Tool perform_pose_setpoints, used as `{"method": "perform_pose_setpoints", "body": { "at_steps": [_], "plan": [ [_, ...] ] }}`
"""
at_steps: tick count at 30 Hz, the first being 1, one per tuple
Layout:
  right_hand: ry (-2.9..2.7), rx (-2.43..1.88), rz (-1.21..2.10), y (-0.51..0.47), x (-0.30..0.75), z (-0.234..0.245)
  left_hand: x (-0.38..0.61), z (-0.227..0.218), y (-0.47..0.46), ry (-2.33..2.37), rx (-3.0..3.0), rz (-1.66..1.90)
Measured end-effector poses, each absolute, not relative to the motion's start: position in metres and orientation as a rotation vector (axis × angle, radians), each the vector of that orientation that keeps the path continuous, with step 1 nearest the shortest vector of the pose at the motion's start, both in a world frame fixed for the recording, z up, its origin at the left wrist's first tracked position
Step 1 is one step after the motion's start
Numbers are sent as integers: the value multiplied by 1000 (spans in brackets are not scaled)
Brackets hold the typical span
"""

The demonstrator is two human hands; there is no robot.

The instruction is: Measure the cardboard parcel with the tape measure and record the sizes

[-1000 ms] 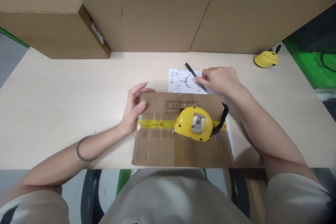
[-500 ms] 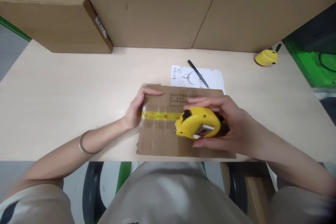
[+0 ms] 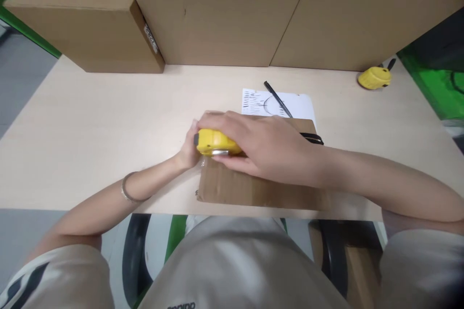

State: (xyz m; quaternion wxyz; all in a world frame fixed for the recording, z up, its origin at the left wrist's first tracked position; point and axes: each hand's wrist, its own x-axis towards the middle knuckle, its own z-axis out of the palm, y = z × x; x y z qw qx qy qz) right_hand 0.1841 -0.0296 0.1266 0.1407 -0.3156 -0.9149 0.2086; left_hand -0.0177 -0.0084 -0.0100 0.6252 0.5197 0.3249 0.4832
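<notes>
A brown cardboard box lies flat at the table's front edge. My right hand is closed around a yellow tape measure, holding it over the left part of the box and hiding much of the top. A black strap shows behind that hand. At the box's left edge, my left hand grips the side, right against the front end of the tape measure. Its fingers are mostly covered by the tape measure and my right hand. No drawn-out blade can be made out.
Behind the box lies a white paper with ink marks, and a black pen rests on it. A second yellow tape measure sits at the back right. Large cardboard boxes and a smaller box line the table's back.
My right hand has carried the tape measure left across the box, up to my left hand. The left hand stays at the box's left edge. The whole view has shifted slightly.
</notes>
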Motion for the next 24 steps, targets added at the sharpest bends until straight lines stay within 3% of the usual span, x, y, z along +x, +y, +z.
{"method": "perform_pose_setpoints", "body": {
  "at_steps": [5, 14, 24],
  "plan": [
    [-2508, -1066, 587, -40, 226, 125, -30, -12, -2, 548, 1524, 1176],
    [-2135, -1505, 454, -81, 370, 125, -33, -13, 2, 566, 1521, 1177],
    [-2139, -1484, 510, -88, 366, 123, -32, -13, 0, 601, 1476, 1194]
  ]
}}
